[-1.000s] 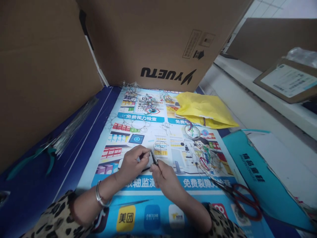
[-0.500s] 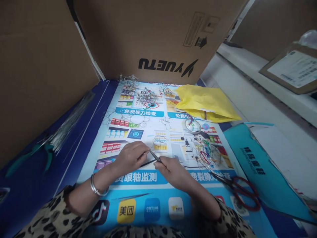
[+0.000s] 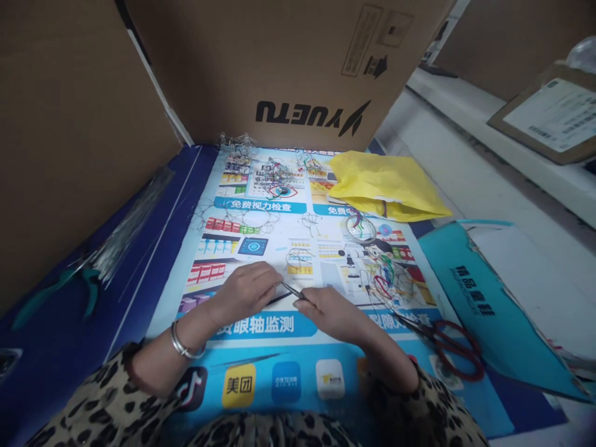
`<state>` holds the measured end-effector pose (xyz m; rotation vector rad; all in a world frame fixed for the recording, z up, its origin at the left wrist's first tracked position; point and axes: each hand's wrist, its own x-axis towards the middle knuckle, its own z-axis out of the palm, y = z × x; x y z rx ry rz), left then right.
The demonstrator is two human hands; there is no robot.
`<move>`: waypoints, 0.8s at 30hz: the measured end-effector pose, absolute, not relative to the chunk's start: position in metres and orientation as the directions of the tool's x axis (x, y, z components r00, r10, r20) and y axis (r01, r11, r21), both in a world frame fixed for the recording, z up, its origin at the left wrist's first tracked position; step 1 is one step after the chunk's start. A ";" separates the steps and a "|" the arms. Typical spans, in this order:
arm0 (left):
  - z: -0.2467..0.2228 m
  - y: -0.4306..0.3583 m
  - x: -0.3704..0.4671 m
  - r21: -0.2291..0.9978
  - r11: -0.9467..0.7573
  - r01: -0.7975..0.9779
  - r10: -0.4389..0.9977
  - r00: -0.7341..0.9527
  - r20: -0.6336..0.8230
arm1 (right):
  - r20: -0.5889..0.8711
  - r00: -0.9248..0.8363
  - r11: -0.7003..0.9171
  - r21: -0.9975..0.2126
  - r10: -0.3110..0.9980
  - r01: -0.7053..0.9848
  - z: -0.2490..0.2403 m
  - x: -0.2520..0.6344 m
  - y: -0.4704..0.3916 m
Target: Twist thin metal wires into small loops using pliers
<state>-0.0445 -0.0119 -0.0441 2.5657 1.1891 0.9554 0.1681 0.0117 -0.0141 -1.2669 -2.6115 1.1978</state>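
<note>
My right hand (image 3: 328, 313) is closed around slim metal tweezers (image 3: 294, 290), which point up and left. Their tip meets the fingertips of my left hand (image 3: 249, 290). Those fingers are pinched together; whatever they hold is too small or hidden to make out. Both hands are over the middle of a printed poster sheet (image 3: 298, 344). Beyond them on the sheet lie a loop of thin wire (image 3: 300, 259) and a chain of bent wire pieces (image 3: 251, 219). Some thin dark strips (image 3: 251, 360) rest near my body.
Red-handled scissors (image 3: 454, 351) and tangled coloured wires (image 3: 388, 279) lie at right, near a tape roll (image 3: 361, 228) and yellow bag (image 3: 388, 186). Teal-handled pliers (image 3: 88, 285) and a bundle of straight wires (image 3: 125, 233) are at left. A cardboard box (image 3: 279, 68) stands behind.
The tweezers and my right hand have tilted slightly, and the tool lies a little flatter. My left hand keeps its pinch. The whole view has shifted slightly.
</note>
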 end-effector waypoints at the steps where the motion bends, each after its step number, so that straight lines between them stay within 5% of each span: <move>1: -0.045 -0.011 -0.044 0.404 -0.668 0.625 0.737 0.480 0.477 | -0.302 -0.684 0.390 -0.641 0.664 0.661 -0.014 0.169 0.013; 7: -0.042 -0.005 -0.042 0.629 -0.563 0.536 0.826 0.387 0.410 | -0.326 -0.704 0.283 -0.747 0.631 0.601 -0.011 0.173 0.015; 13: -0.035 -0.009 -0.034 0.966 -0.107 0.234 0.989 0.127 0.078 | -0.396 -0.727 -0.123 -0.908 0.561 0.400 -0.020 0.170 0.007; 18: -0.034 -0.013 -0.026 1.000 0.027 0.005 0.996 0.083 -0.027 | -0.425 -0.743 -0.316 -0.901 0.516 0.296 -0.028 0.164 0.002; 24: -0.041 -0.009 -0.031 0.999 0.016 0.046 0.998 -0.063 -0.013 | -0.437 -0.708 -0.150 -0.890 0.555 0.431 -0.013 0.166 -0.005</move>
